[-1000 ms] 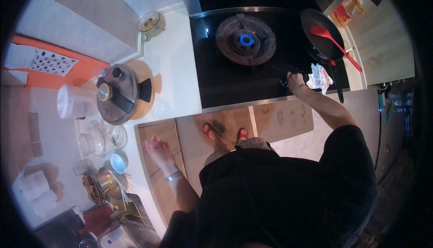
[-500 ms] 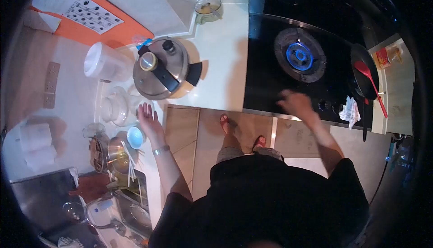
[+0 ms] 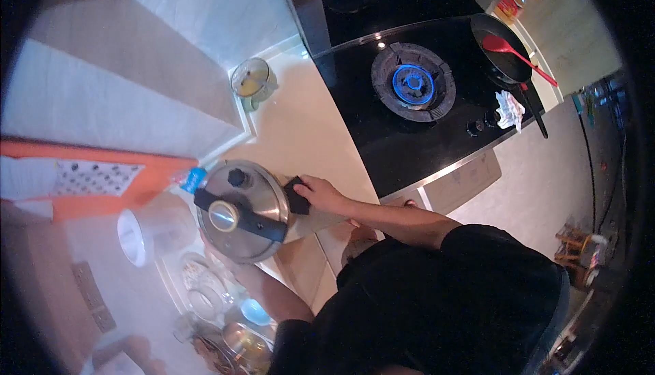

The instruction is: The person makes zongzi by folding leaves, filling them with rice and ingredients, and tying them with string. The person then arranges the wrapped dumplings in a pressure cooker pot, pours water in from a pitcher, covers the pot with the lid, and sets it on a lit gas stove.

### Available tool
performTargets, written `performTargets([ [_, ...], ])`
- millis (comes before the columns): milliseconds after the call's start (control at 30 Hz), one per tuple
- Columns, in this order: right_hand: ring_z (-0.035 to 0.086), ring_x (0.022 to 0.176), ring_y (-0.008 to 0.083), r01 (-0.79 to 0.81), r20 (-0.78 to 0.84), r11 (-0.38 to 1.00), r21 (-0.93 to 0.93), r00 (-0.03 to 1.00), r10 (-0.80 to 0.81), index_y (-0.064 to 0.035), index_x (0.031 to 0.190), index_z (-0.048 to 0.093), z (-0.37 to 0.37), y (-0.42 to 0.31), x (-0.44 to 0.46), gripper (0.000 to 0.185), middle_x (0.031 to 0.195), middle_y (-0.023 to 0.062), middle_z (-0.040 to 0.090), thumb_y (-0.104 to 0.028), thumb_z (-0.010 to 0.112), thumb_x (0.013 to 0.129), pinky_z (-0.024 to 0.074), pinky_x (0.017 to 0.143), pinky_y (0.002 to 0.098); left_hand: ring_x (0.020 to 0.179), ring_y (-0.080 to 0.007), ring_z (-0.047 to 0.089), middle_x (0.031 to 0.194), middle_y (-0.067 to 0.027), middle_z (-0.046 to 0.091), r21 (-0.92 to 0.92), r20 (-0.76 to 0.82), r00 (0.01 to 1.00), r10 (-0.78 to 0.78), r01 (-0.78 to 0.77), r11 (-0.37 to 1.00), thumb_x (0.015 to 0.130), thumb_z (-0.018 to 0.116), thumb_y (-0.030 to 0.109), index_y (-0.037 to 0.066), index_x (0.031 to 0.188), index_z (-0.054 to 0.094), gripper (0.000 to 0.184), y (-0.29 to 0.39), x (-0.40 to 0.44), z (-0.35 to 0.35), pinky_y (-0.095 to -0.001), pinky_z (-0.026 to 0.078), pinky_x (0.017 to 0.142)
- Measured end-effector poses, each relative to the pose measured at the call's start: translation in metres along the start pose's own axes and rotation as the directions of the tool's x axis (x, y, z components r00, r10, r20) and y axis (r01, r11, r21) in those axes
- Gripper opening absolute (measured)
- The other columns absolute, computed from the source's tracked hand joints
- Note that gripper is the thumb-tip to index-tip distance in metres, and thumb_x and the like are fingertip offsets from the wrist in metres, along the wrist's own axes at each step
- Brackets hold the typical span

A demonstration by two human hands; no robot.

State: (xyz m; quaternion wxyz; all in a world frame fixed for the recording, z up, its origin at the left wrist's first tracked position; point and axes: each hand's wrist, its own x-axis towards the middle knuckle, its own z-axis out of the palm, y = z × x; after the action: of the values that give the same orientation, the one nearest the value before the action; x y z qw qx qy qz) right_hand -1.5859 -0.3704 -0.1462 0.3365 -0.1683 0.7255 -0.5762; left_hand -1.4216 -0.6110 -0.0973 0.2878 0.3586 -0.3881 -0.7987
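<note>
A steel pressure cooker (image 3: 263,194) with a black bar across its lid and a round knob stands at the counter's corner. My right hand (image 3: 323,196) is closed around the black side handle (image 3: 296,196) of the cooker. On the opposite side, my left hand (image 3: 222,260) reaches to the cooker's lower left edge; its fingers are hidden by the pot. A gas burner (image 3: 413,84) burns with a blue flame and nothing stands on it.
A black frying pan (image 3: 508,68) with a red spatula (image 3: 498,45) lies right of the burner, near a crumpled cloth (image 3: 509,110). A glass bowl (image 3: 251,78) sits in the counter corner. A white plastic container (image 3: 140,235) and a blue bowl (image 3: 255,311) are at left.
My right hand has moved from the stove's front edge to the cooker's handle. My left hand has gone to the cooker's other side. The view has turned toward the left.
</note>
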Motion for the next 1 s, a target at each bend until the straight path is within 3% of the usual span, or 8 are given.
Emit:
performTargets([
  [100, 0.063, 0.078, 0.0377, 0.064, -0.078, 0.995, -0.072, 0.995, -0.069, 0.0000, 0.096, 0.056, -0.008, -0.001, -0.006, 0.036, 0.084, 0.0225, 0.063, -0.035, 0.050, 0.094, 0.0485, 0.072, 0.0450, 0.127, -0.0269, 0.042, 0.140, -0.0109, 0.044, -0.219, 0.051, 0.999, 0.006, 0.005, 0.976, 0.097, 0.038, 0.051, 0.007, 0.140, 0.041, 0.062, -0.012, -0.005, 0.002, -0.0399, 0.033, 0.108],
  [233, 0.062, 0.081, 0.0382, 0.110, -0.152, 0.993, -0.047, 0.981, -0.116, 0.0017, 0.094, 0.056, -0.052, -0.010, -0.027, 0.035, 0.084, 0.0245, 0.061, -0.033, 0.051, 0.094, 0.0461, 0.072, 0.0447, 0.124, -0.0264, 0.044, 0.141, -0.0115, 0.042, -0.151, -0.121, 0.991, -0.051, 0.032, 0.988, 0.099, 0.041, 0.043, 0.006, 0.141, 0.038, 0.056, -0.015, -0.037, 0.035, -0.0397, 0.030, 0.109],
  [333, 0.058, 0.070, 0.0285, 0.146, -0.282, 0.989, 0.010, 0.950, -0.137, 0.0024, 0.092, 0.058, -0.102, -0.012, -0.039, 0.033, 0.076, 0.0192, 0.059, -0.030, 0.054, 0.093, 0.0453, 0.066, 0.0395, 0.123, -0.0255, 0.045, 0.139, -0.0126, 0.044, 0.071, -0.132, 0.990, 0.057, -0.048, 0.996, 0.099, 0.044, 0.038, 0.004, 0.139, 0.039, 0.053, -0.036, -0.034, 0.041, -0.0399, 0.033, 0.108],
  [400, 0.055, 0.066, 0.0212, 0.179, -0.366, 0.981, 0.077, 0.920, -0.139, 0.0022, 0.089, 0.059, -0.143, -0.030, -0.053, 0.033, 0.072, 0.0166, 0.058, -0.030, 0.056, 0.093, 0.0439, 0.063, 0.0377, 0.120, -0.0252, 0.049, 0.135, -0.0137, 0.048, -0.131, 0.000, 0.999, 0.038, -0.037, 0.991, 0.098, 0.047, 0.036, 0.001, 0.135, 0.043, 0.050, -0.051, -0.032, 0.060, -0.0406, 0.038, 0.104],
  [633, 0.054, 0.067, 0.0172, 0.273, -0.574, 0.962, 0.007, 0.789, -0.220, 0.0024, 0.088, 0.062, -0.319, -0.056, -0.062, 0.033, 0.071, 0.0145, 0.060, -0.030, 0.057, 0.093, 0.0441, 0.065, 0.0347, 0.119, -0.0247, 0.052, 0.129, -0.0124, 0.057, -0.134, 0.335, 0.941, -0.057, 0.108, 0.985, 0.098, 0.050, 0.034, 0.003, 0.129, 0.050, 0.044, -0.096, -0.062, 0.231, -0.0425, 0.042, 0.101],
  [667, 0.052, 0.065, 0.0149, 0.371, -0.583, 0.927, 0.053, 0.765, -0.273, 0.0027, 0.086, 0.063, -0.343, -0.056, -0.059, 0.032, 0.069, 0.0113, 0.060, -0.029, 0.057, 0.093, 0.0433, 0.063, 0.0327, 0.119, -0.0248, 0.052, 0.129, -0.0120, 0.057, -0.125, 0.357, 0.933, -0.049, 0.100, 0.987, 0.098, 0.052, 0.033, 0.003, 0.129, 0.051, 0.043, -0.108, -0.060, 0.251, -0.0428, 0.041, 0.101],
  [800, 0.053, 0.072, 0.0081, 0.264, -0.588, 0.959, 0.102, 0.793, -0.156, 0.0011, 0.092, 0.065, -0.436, -0.052, -0.052, 0.022, 0.082, 0.0008, 0.063, -0.020, 0.059, 0.094, 0.0437, 0.068, 0.0241, 0.120, -0.0243, 0.051, 0.130, -0.0103, 0.056, -0.056, 0.451, 0.892, -0.020, 0.051, 0.997, 0.097, 0.054, 0.027, 0.004, 0.129, 0.051, 0.040, -0.149, -0.063, 0.332, -0.0427, 0.038, 0.105],
  [1000, 0.053, 0.073, 0.0093, 0.250, -0.612, 0.965, 0.073, 0.776, -0.155, 0.0016, 0.093, 0.066, -0.520, -0.020, -0.026, 0.024, 0.083, 0.0029, 0.066, -0.022, 0.060, 0.093, 0.0436, 0.069, 0.0251, 0.111, -0.0184, 0.055, 0.117, -0.0076, 0.060, -0.047, 0.493, 0.865, -0.099, 0.140, 0.989, 0.095, 0.057, 0.017, 0.001, 0.118, 0.055, 0.028, -0.193, -0.073, 0.408, -0.0360, 0.043, 0.098],
])
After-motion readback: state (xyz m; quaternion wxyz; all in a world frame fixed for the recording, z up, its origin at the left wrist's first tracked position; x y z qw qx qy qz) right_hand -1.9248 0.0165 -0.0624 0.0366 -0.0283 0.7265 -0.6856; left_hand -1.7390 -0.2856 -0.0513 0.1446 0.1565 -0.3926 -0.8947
